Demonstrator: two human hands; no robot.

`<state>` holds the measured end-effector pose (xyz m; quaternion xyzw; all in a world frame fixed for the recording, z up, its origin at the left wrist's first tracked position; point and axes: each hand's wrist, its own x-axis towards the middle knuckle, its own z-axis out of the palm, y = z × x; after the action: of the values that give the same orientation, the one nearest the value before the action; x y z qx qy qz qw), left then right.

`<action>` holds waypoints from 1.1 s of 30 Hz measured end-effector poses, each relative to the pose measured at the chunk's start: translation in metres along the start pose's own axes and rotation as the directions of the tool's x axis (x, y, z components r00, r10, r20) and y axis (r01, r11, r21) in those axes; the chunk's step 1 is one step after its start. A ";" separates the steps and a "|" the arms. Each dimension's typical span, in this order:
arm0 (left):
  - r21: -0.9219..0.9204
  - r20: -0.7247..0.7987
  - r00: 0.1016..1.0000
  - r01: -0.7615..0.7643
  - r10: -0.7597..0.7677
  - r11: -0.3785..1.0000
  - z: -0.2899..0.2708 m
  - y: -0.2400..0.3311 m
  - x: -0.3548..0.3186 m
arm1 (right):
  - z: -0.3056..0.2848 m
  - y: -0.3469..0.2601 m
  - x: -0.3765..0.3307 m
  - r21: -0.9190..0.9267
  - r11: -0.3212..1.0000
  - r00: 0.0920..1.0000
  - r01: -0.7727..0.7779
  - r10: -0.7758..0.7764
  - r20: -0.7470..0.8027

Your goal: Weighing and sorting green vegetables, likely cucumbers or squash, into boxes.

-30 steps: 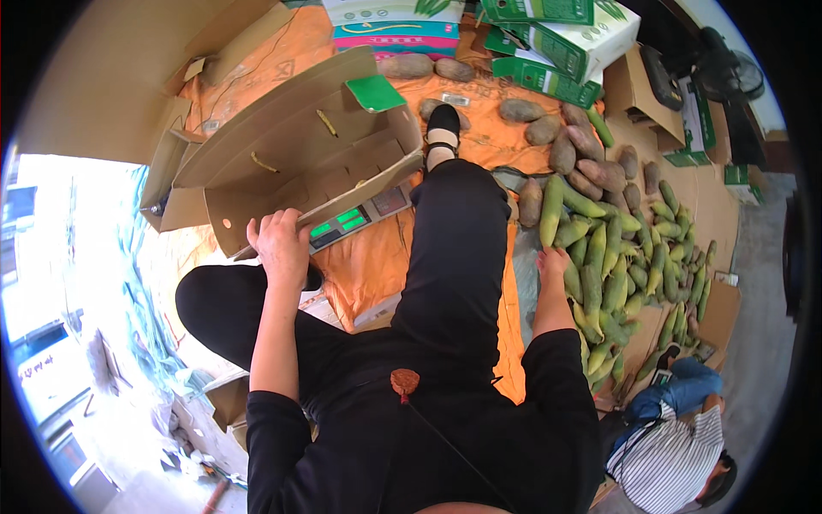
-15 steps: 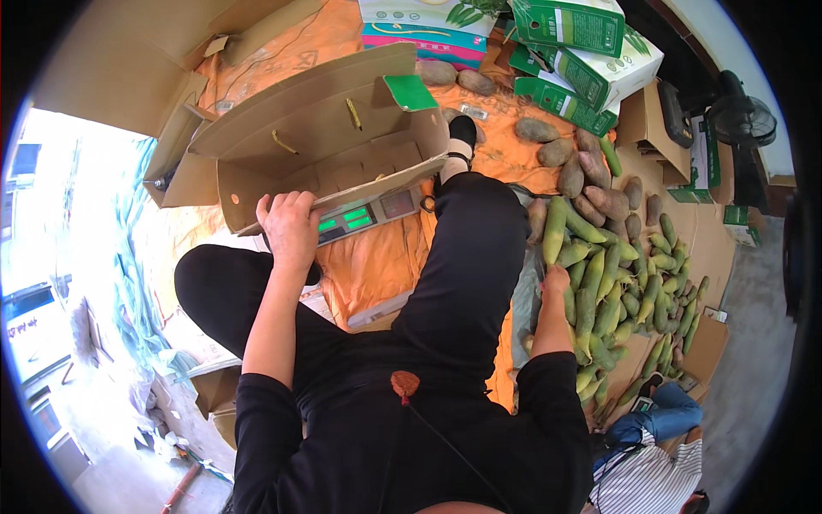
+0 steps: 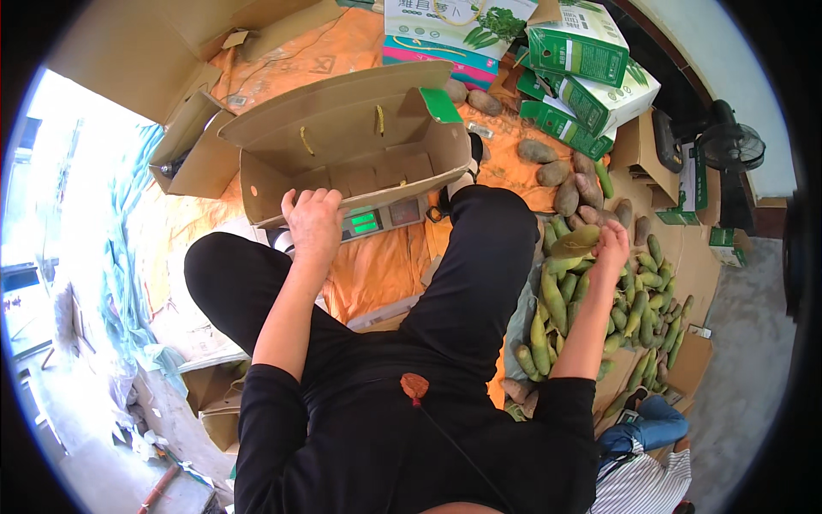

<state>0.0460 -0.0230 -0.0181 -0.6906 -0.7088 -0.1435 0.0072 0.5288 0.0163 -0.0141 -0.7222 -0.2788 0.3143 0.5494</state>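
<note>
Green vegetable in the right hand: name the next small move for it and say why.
Probably carry the green vegetable leftward toward the open carton: the right hand appears to grip it by one end over the pile, while the left hand rests on the carton's near rim and the carton appears to sit, top open, on the lit scale.

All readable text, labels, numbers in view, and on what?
White box: large printed characters; wording withheld.
Top green box: white print, too small to read.
Scale: lit green display, digits unreadable.
Orange sheet: faint printed mark, too unclear to read.
Open box: none seen inside.
</note>
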 end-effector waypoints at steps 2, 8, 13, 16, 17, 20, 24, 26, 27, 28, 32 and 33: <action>0.001 0.008 1.000 0.004 -0.004 1.000 0.000 -0.001 0.000 | 0.007 -0.042 -0.024 0.091 0.992 0.980 0.086 -0.100 0.174; 0.006 0.006 1.000 -0.001 0.001 1.000 0.003 -0.003 -0.001 | 0.051 -0.160 -0.089 0.403 0.899 0.814 0.170 -0.359 0.457; -0.005 -0.046 0.999 -0.005 0.005 1.000 0.005 -0.003 -0.003 | 0.130 -0.205 -0.115 0.513 0.858 0.605 0.033 -0.426 0.673; 0.017 -0.013 1.000 -0.016 0.016 1.000 0.004 -0.004 -0.004 | 0.194 -0.190 -0.131 0.449 0.888 0.475 0.096 -0.437 0.764; 0.011 -0.013 1.000 -0.013 0.014 1.000 0.004 -0.004 -0.004 | 0.214 -0.180 -0.137 0.326 0.936 0.484 0.133 -0.348 0.803; -0.003 -0.048 0.998 -0.030 0.030 1.000 0.004 -0.005 -0.004 | 0.288 -0.140 -0.161 0.189 0.820 0.321 0.541 -0.409 0.854; 0.019 -0.122 0.990 -0.074 0.076 0.997 0.007 -0.005 -0.001 | 0.345 -0.096 -0.207 0.031 0.523 0.095 0.852 -0.212 0.973; 0.019 -0.116 0.990 -0.080 0.081 0.997 0.008 -0.005 0.000 | 0.360 -0.085 -0.222 0.093 0.480 -0.011 0.873 -0.172 0.985; 0.031 -0.106 0.991 -0.078 0.081 0.996 0.008 -0.005 0.000 | 0.366 -0.082 -0.226 0.117 0.471 -0.042 0.874 -0.168 0.985; 0.050 -0.027 0.999 -0.036 0.038 0.998 0.008 -0.004 0.000 | 0.368 -0.079 -0.227 0.158 0.494 -0.056 0.855 -0.215 0.975; 0.047 -0.066 0.995 -0.075 0.078 0.996 0.005 0.000 0.000 | 0.357 -0.073 -0.206 0.058 0.380 -0.009 0.923 -0.129 0.992; 0.072 -0.010 0.999 -0.049 0.050 0.996 0.004 0.000 0.002 | 0.351 -0.075 -0.198 -0.004 0.290 0.013 0.957 -0.029 0.999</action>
<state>0.0469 -0.0206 -0.0215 -0.7064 -0.6961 -0.1218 0.0396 0.1295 0.1037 0.0181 -0.3512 -0.9065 0.2344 -0.0041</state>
